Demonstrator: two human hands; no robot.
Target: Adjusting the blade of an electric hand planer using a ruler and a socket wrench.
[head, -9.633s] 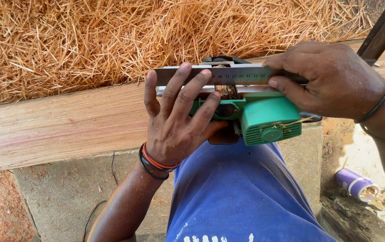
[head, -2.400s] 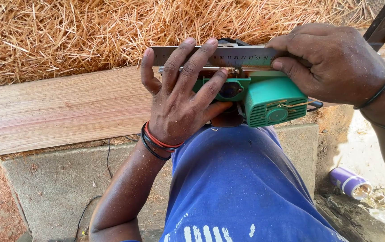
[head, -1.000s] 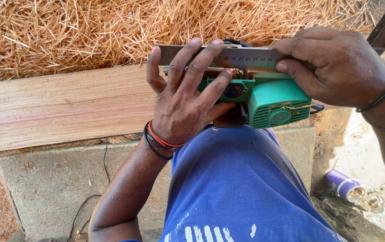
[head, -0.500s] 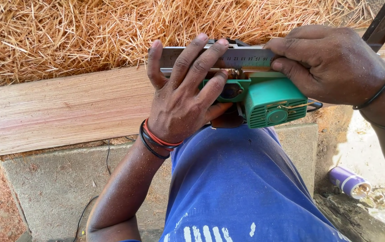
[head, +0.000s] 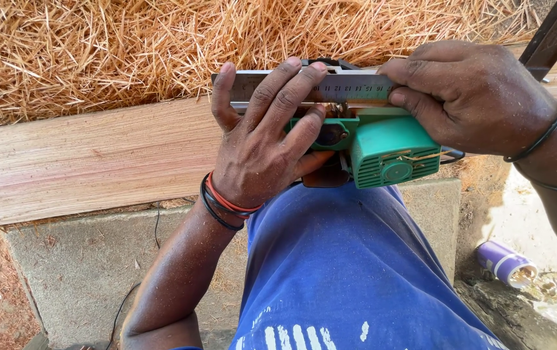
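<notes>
A green electric planer (head: 382, 146) lies upside down on my lap, its flat sole facing up. Across the sole rests a steel ruler (head: 343, 87). My left hand (head: 262, 139) presses its fingers down on the ruler's left part and on the planer body. The ruler's right end and the planer's top edge are gripped by my right hand (head: 470, 94). Red and black bands circle my left wrist, and a black band circles my right wrist.
A long pale wooden plank (head: 90, 155) lies on a concrete slab (head: 90, 266), with a heap of wood shavings (head: 129, 45) behind it. A thin black cable (head: 137, 295) hangs down the slab. A purple and white can (head: 504, 262) lies on the ground at right.
Both hands have stayed on the ruler and planer. My left fingers have shifted slightly along the ruler; the view has drifted a little.
</notes>
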